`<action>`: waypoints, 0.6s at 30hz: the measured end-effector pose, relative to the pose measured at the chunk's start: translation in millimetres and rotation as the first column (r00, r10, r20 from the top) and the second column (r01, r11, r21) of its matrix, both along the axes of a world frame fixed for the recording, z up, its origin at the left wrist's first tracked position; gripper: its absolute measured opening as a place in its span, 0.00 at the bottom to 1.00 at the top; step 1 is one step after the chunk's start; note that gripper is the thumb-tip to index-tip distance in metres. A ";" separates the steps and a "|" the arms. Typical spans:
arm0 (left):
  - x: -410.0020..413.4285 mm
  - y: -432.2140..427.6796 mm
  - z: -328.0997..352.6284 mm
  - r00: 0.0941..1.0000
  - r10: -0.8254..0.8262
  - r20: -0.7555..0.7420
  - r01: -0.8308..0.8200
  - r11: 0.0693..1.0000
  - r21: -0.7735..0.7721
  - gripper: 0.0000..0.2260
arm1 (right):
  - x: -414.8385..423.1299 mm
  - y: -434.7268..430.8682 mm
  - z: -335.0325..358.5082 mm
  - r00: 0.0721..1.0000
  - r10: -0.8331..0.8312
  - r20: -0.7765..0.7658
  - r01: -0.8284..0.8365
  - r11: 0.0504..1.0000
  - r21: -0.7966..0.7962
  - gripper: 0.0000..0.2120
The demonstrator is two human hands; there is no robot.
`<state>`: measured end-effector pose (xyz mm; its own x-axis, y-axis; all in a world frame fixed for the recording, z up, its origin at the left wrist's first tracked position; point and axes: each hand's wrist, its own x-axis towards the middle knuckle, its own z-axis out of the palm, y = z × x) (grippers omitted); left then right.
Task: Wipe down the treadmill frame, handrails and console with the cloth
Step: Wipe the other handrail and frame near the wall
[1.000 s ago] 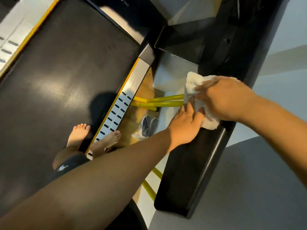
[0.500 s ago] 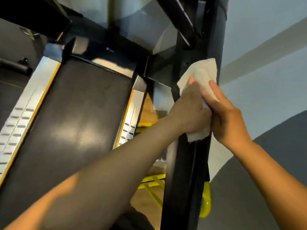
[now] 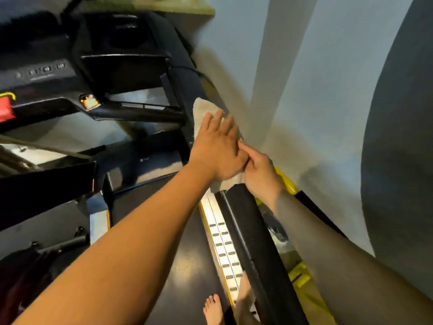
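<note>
A pale cloth [image 3: 203, 109] lies along the black right handrail [image 3: 248, 221] of the treadmill, close to where the rail meets the console [image 3: 98, 66]. My left hand [image 3: 216, 144] lies flat on the cloth with its fingers straight, pressing it onto the rail. My right hand [image 3: 259, 172] is on the rail's outer side, just behind the left, with its fingers curled at the cloth's lower edge. Most of the cloth is hidden under the two hands. The picture is somewhat blurred.
The dark running belt [image 3: 187, 266] and a silver side rail with slots [image 3: 225, 249] lie below. My bare foot [image 3: 213, 308] stands on the belt. A red safety key [image 3: 5, 109] sits at the console's left. A pale wall [image 3: 304, 90] is close on the right.
The view has swung up from the deck toward the console. Both hands and the cloth have slid up along the black frame toward the console. The left hand now lies flatter on the cloth.
</note>
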<state>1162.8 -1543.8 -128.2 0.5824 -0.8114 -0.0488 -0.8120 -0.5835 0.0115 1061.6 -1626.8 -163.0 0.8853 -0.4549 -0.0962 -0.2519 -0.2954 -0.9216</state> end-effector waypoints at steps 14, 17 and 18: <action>4.0 42.7 23.6 0.698 -0.218 -0.682 -0.147 0.888 -0.435 0.39 | 32.9 11.2 31.9 0.983 0.147 -0.113 -0.166 0.969 -0.183 0.24; 41.5 37.8 22.3 0.785 -0.068 -0.616 -0.287 0.841 -0.458 0.34 | 51.6 1.1 16.1 0.984 0.134 -0.120 -0.153 0.973 -0.171 0.27; 50.4 30.1 20.0 0.829 -0.024 -0.559 -0.286 0.841 -0.459 0.32 | 56.9 -4.6 15.5 0.988 0.113 -0.108 -0.122 0.989 -0.083 0.26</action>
